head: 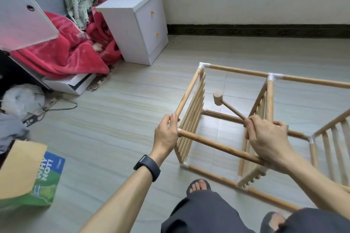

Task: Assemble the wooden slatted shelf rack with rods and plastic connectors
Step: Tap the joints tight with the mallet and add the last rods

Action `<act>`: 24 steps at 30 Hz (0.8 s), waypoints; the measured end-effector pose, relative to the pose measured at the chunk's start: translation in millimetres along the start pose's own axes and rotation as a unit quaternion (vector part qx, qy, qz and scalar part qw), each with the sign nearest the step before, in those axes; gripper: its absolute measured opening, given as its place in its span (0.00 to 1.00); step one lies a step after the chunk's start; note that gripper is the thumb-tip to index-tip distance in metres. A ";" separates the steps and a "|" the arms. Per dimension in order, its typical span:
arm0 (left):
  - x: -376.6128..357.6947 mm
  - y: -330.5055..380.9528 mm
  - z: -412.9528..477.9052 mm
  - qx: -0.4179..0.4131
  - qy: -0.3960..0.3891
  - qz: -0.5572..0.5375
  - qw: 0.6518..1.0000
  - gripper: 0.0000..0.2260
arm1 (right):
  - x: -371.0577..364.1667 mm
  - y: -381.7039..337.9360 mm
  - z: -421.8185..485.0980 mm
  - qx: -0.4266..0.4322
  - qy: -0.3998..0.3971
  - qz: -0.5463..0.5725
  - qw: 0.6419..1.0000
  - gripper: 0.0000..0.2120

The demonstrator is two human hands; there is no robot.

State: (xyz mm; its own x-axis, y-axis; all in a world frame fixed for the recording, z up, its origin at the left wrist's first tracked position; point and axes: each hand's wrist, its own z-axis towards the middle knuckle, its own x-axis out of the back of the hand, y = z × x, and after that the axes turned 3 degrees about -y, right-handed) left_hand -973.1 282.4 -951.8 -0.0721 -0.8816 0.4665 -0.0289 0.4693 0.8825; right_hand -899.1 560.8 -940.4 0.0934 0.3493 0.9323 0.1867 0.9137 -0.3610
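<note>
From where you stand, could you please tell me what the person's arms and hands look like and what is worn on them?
The left hand and right hand are bare: no gloves, and no rings that I can see. No sleeves reach the forearms. A black band, like a watch or fitness tracker, sits on the left wrist; the right wrist carries nothing.

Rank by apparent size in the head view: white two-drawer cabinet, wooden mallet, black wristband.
1. white two-drawer cabinet
2-3. wooden mallet and black wristband look alike; the wristband is nearer the camera, so unranked.
</note>
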 end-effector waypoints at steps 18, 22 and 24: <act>-75.0 -16.2 3.7 -0.011 -0.095 0.152 0.984 0.12 | 36.6 -29.1 0.8 0.180 -0.020 0.090 0.979 0.18; -74.6 -9.6 11.0 -0.010 -0.103 0.171 0.980 0.15 | 34.7 -35.2 -0.9 0.182 -0.038 0.007 0.983 0.24; -74.9 -8.0 14.2 -0.007 -0.106 0.181 0.978 0.15 | 38.4 -36.4 2.2 0.190 -0.024 0.010 0.981 0.23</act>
State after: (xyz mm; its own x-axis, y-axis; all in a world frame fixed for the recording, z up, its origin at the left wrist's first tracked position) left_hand -981.6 345.3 -994.6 -0.2797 -0.6276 0.7266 0.0497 0.7463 0.6638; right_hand -904.4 541.4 -891.4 0.0459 0.3692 0.9282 -0.1942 0.9148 -0.3543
